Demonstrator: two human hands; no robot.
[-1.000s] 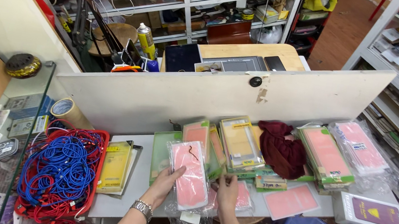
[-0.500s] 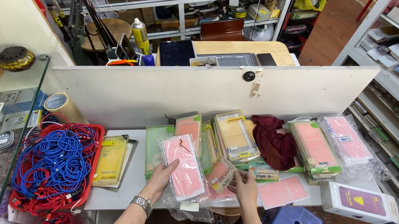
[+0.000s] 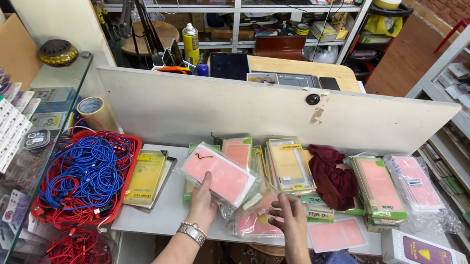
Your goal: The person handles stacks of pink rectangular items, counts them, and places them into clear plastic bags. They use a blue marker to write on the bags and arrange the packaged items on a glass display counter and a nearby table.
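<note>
Fingers of your left hand grip a pink bagged case stack; right hand open over cluttered grey counter, shelving behind.

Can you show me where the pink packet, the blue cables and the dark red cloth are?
Clear plastic bundle of pink packets [image 3: 221, 174], head view: middle of its top face.
Tangled blue cables [image 3: 87, 173], head view: centre of the coil.
Crumpled dark red cloth [image 3: 333, 178], head view: its middle folds.

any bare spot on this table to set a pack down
Bare strip of table between the yellow packs and left hand. Crowded from the pink pack rightward to the white box.
</note>
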